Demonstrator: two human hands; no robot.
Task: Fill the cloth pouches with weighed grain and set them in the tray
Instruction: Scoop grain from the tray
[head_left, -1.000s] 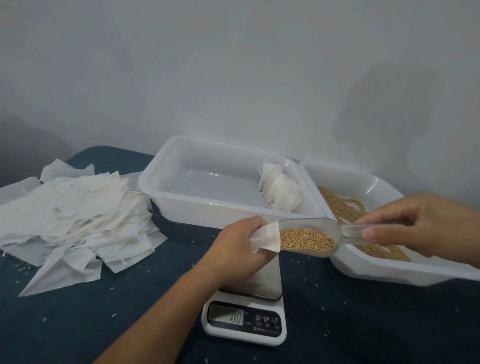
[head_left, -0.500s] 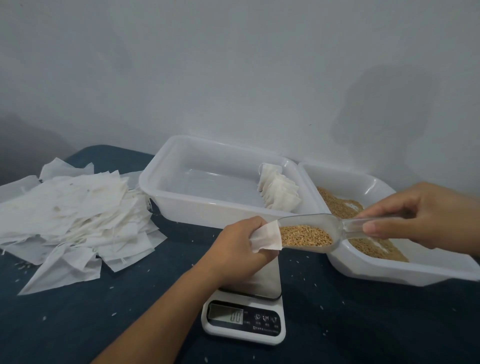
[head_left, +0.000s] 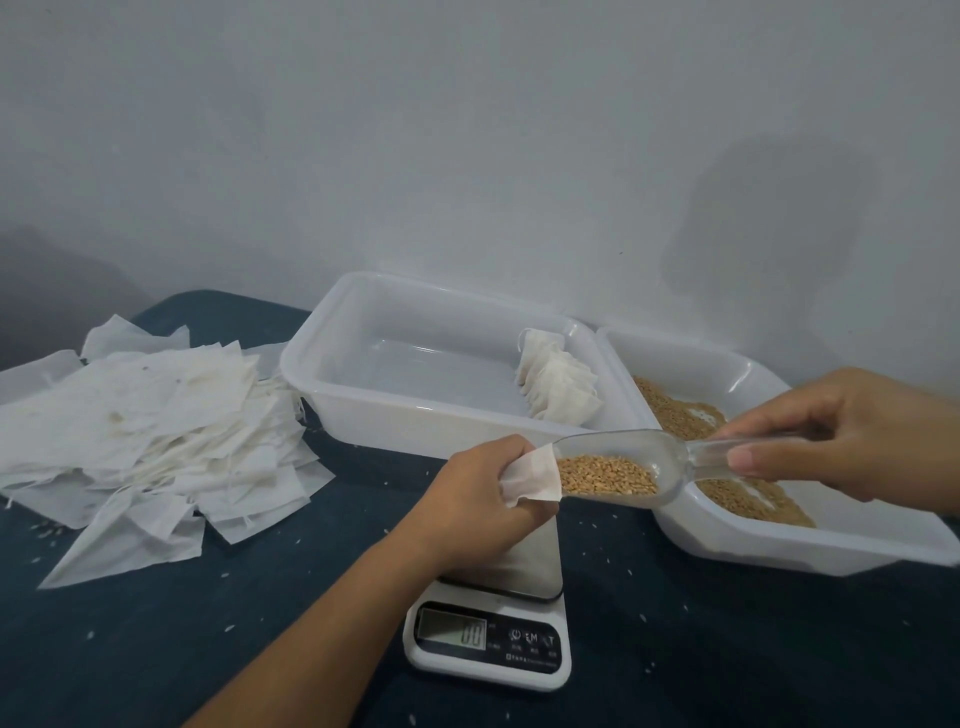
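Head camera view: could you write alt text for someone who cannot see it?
A left hand holds a cloth pouch open at the mouth of a clear scoop of grain, held by the right hand, above a scale. Behind are a tray with filled pouches and a grain tray.

A dark blue table (head_left: 156, 649) bears empty pouches (head_left: 145, 441), two tubs (head_left: 415, 421) (head_left: 779, 540), a scale (head_left: 488, 644), and stray grains.

We see golden-brown grain (head_left: 605, 474) in a clear scoop (head_left: 649, 457), white pouches (head_left: 558, 387), 2 white trays (head_left: 332, 374), a dark blue tabletop (head_left: 208, 623).
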